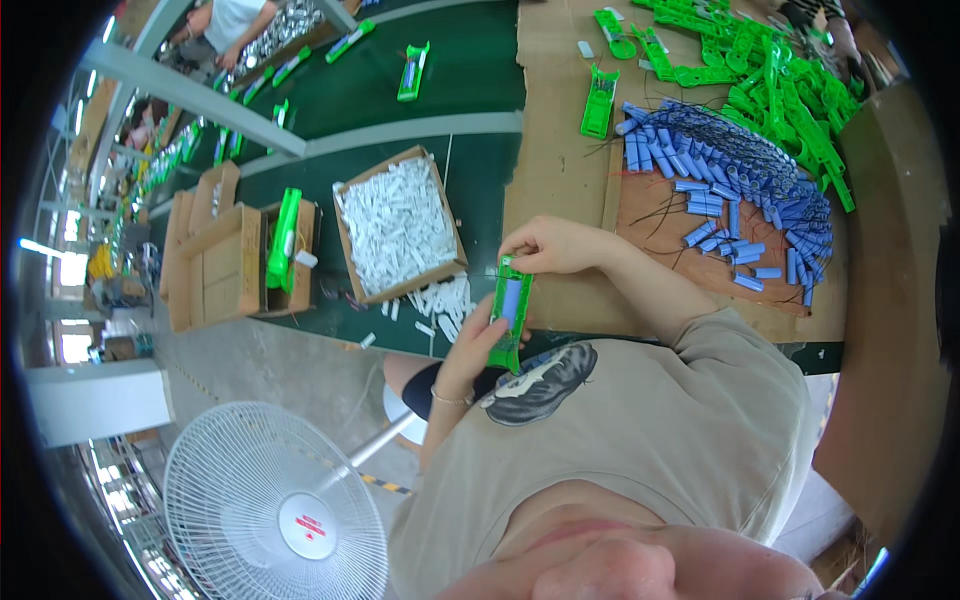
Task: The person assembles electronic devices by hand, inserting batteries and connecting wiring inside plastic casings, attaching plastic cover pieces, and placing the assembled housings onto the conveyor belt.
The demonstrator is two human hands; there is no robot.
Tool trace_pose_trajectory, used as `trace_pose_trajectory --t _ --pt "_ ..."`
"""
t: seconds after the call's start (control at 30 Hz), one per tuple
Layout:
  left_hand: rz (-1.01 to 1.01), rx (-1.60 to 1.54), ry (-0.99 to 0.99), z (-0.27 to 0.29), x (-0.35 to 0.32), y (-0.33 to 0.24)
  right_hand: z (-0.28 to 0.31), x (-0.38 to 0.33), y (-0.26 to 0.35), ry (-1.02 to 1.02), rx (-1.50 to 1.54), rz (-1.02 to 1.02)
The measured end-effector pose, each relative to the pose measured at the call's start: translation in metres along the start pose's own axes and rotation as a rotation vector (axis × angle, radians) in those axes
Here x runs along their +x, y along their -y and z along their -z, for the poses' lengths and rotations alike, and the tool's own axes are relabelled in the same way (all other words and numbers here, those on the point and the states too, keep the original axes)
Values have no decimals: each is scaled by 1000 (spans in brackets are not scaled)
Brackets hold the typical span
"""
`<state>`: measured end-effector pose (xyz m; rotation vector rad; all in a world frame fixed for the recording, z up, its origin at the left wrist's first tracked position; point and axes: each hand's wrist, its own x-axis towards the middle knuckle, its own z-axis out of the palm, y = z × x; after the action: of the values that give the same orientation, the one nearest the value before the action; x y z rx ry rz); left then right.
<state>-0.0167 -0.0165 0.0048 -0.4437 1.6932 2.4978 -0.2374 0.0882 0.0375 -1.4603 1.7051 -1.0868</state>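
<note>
Green housing [507,353] is between the hands: left hand [473,348] grips its side; right hand [552,246] touches the far end, gripping or not, I cannot tell. Blue cylinder [511,300] already lies inside, uncovered; loose cylinders [734,215] remain rightward.

A long, narrow, bright green plastic housing [509,349], open on its upper face, is held near the centre of the view, its length pointing away from the wearer. A smooth blue cylinder [511,299] lies lengthwise inside.
</note>
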Motion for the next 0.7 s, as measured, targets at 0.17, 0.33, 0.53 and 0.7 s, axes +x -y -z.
trace_pose_trajectory --t 0.17,0.33,0.53,0.7 --pt "-483 37 -511 6 8 41 43 26 -25 -300 407 -314" --pt "-542 532 -450 6 0 62 80 117 -52 -633 1085 -300" --pt "-578 853 -440 13 7 55 114 216 -130 -832 718 -662" --pt "-685 876 -507 16 10 62 120 206 -118 -694 389 -689"
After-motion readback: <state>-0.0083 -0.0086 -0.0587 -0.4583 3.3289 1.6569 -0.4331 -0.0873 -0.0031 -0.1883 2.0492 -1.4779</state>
